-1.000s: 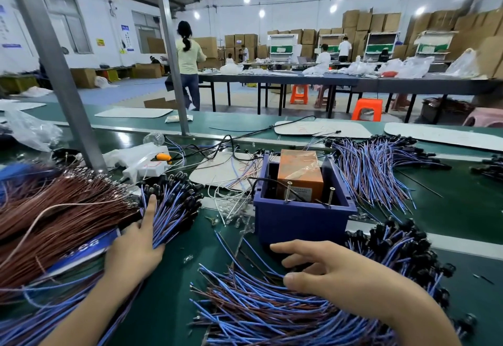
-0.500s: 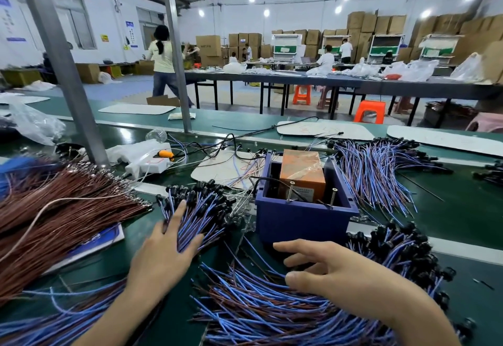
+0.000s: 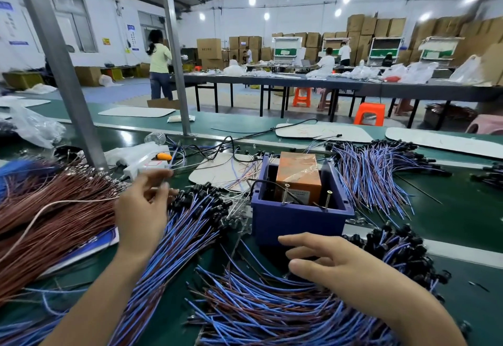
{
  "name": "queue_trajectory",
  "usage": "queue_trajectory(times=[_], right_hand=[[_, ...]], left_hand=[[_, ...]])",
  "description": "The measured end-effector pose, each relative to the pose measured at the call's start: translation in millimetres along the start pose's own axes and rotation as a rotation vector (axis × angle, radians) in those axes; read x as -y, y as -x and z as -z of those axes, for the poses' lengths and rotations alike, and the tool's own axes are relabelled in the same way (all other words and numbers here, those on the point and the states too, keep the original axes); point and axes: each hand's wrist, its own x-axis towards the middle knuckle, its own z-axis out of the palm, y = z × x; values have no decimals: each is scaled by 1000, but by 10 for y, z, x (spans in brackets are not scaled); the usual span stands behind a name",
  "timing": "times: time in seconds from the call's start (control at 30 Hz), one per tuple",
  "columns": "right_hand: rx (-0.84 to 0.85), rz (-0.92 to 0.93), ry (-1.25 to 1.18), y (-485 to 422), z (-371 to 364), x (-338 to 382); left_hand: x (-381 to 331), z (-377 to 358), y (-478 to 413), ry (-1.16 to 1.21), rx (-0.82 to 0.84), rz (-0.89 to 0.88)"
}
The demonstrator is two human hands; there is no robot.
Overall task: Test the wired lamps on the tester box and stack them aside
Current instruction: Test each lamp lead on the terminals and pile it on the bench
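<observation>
Grip unclear: our left hand (image 3: 144,209) was blurred over the wired-lamp bundle (image 3: 190,226) left of the tester box (image 3: 299,220); right hand (image 3: 340,266) lay slack, empty. We judged pickup underway; next, leads needed touching its screws (image 3: 285,193).

On the green table (image 3: 462,209) stands one blue tester box (image 3: 296,223), holding one orange block (image 3: 298,177) and two upright screws (image 3: 285,193). There are three heaps of blue-wired lamps (image 3: 190,226), perhaps a fourth cut off at the right edge. One heap of brown wires (image 3: 54,209) lies at the left edge, and one white power strip (image 3: 147,167) at the far edge.
</observation>
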Motion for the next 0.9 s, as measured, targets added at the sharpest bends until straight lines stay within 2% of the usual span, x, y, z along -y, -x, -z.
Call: queue_trajectory(times=[0.1, 0.2, 0.27, 0.33, 0.43, 0.53, 0.63, 0.7, 0.8, 0.9], right_hand=[[-116, 155, -178, 2, 4, 43], [-272, 283, -463, 14, 15, 94], [-344, 337, -660, 36, 61, 93], [-436, 324, -820, 62, 139, 65], [-688, 235, -1060, 145, 267, -23], [-951, 171, -1150, 243, 394, -172], [-1099, 55, -936, 301, 472, -382], [-1093, -38, -687, 346, 493, -473], [-916, -241, -280, 336, 471, -533], [-634, -407, 35, 248, 375, -516]], left_hand=[[-564, -125, 34, 310, 224, -10], [-999, -352, 280, 318, 629, -88], [-1151, -496, 446, 349, 860, -64], [-1201, -583, 530, 351, 998, -36], [-1133, -573, 480, 241, 1164, -81], [-1025, -439, 315, 120, 1227, -120], [-910, -280, 111, 52, 1146, -106], [-848, -188, 17, 69, 1117, -79], [-832, -118, -31, 241, 1082, 57], [-867, -176, 6, 405, 1016, 174]])
